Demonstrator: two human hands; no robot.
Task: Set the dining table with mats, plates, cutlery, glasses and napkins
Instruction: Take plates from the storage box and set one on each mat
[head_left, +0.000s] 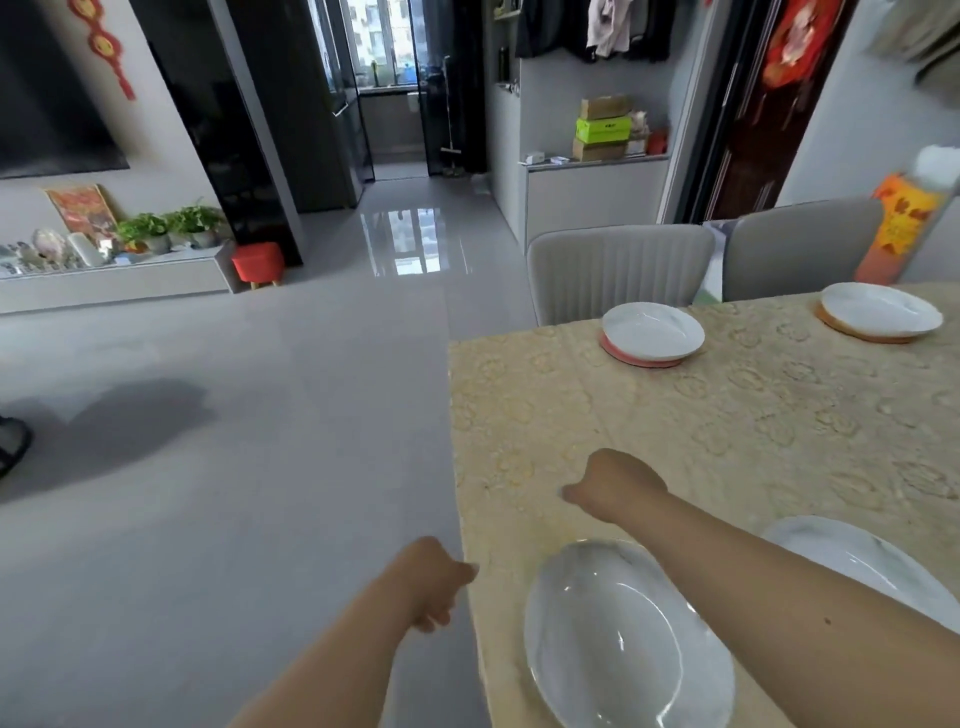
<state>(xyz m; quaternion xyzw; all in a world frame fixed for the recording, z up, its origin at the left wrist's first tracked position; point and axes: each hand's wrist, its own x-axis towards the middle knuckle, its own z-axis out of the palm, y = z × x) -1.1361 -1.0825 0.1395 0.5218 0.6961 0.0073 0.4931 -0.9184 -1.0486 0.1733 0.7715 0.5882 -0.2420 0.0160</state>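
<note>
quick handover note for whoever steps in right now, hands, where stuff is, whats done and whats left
Left hand: off the table's near-left edge, fingers curled, holding nothing visible.
Right hand: over the tablecloth, fingers curled, nothing visible in it.
Four plates are out: far left plate on a red mat, far right plate on an orange mat, near plate and a second near plate to its right; mats under the near two cannot be seen.
Done: plates, at least two mats.
Left: cutlery, glasses, napkins; none in view.
</note>
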